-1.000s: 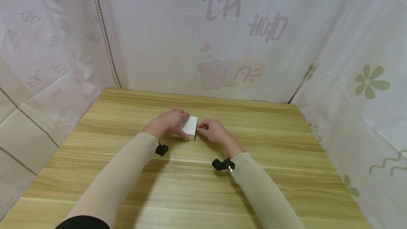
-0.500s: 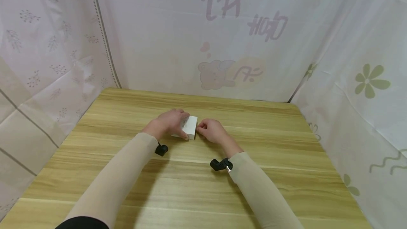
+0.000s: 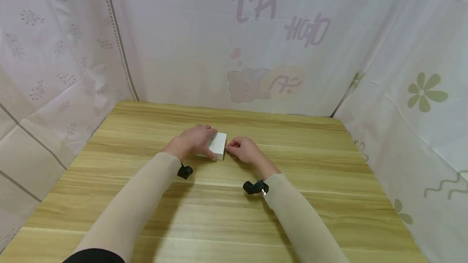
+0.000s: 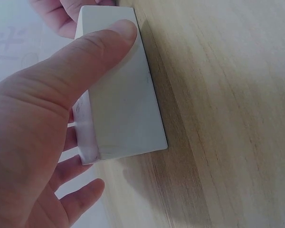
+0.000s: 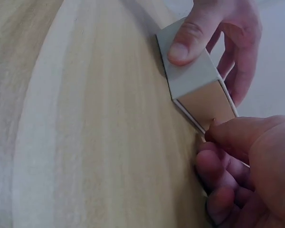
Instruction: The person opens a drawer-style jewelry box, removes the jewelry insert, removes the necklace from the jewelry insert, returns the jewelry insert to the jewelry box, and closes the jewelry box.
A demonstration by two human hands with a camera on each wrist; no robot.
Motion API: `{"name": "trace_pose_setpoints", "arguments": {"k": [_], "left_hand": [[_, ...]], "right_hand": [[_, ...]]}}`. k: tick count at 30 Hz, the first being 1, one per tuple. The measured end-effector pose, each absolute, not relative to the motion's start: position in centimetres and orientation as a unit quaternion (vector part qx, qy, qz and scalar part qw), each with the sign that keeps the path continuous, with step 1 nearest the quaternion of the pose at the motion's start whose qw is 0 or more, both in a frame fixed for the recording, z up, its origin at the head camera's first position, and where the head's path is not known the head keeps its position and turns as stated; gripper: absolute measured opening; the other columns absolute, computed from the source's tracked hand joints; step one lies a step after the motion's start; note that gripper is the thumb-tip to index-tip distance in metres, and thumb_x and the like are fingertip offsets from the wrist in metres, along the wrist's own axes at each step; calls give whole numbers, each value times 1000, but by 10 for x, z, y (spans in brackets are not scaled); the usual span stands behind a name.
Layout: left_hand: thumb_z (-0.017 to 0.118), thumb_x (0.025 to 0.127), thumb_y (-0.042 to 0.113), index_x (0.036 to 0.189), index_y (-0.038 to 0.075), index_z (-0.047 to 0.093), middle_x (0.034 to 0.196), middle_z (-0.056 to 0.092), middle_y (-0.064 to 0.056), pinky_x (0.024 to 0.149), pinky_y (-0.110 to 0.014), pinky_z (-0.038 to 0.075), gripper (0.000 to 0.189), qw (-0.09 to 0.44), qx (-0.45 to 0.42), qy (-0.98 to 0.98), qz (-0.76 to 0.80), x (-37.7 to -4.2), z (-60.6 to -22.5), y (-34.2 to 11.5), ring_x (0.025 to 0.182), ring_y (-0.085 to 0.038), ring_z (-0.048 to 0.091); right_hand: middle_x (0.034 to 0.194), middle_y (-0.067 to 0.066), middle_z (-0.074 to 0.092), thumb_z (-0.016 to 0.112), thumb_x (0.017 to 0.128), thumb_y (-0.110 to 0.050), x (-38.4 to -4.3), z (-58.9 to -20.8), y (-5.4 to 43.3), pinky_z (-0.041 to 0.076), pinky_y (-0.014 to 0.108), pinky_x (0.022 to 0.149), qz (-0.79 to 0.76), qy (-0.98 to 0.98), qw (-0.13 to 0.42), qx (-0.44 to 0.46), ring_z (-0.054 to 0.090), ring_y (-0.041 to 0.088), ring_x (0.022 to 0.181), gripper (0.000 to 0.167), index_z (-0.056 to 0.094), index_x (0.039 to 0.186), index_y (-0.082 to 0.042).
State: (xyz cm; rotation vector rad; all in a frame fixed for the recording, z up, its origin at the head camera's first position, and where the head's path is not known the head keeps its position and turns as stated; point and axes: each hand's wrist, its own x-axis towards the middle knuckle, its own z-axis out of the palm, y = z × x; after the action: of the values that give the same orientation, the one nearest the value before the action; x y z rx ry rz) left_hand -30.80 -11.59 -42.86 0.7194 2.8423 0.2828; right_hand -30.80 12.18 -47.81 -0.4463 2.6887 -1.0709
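White box point(image 4: 121, 104) gripped between left hand point(image 3: 195, 139) thumb, fingers; right hand point(image 3: 245, 150) fingers narrow at box end, hold unclear.

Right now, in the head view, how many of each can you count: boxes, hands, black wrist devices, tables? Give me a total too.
White box: 1
Hands: 2 (left hand, right hand)
Black wrist devices: 2 (left device, right device)
Wooden table: 1
Total: 6

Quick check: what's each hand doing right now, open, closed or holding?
Left hand: holding the white box.
Right hand: fingers curled at the box's end; whether they pinch anything cannot be told.
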Motion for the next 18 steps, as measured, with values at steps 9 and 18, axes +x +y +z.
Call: {"name": "trace_pose_setpoints", "arguments": {"k": [9, 18], "left_hand": [[92, 85, 57, 166, 14, 47, 162, 56, -12, 117, -50, 52, 103, 105, 239, 961, 89, -312, -431, -118, 142, -36, 57], [92, 86, 56, 166, 13, 47, 161, 56, -13, 115, -50, 52, 101, 104, 241, 961, 90, -310, -429, -115, 140, -35, 58]], "right_hand": [[80, -2, 71, 70, 109, -29, -309, -478, 120, 50, 28, 72, -362, 913, 108, -154, 64, 12, 73, 17, 79, 103, -16], [77, 0, 70, 69, 109, -29, -306, -475, 122, 49, 28, 70, -355, 917, 105, -149, 63, 13, 69, 18, 79, 103, -15]]}}
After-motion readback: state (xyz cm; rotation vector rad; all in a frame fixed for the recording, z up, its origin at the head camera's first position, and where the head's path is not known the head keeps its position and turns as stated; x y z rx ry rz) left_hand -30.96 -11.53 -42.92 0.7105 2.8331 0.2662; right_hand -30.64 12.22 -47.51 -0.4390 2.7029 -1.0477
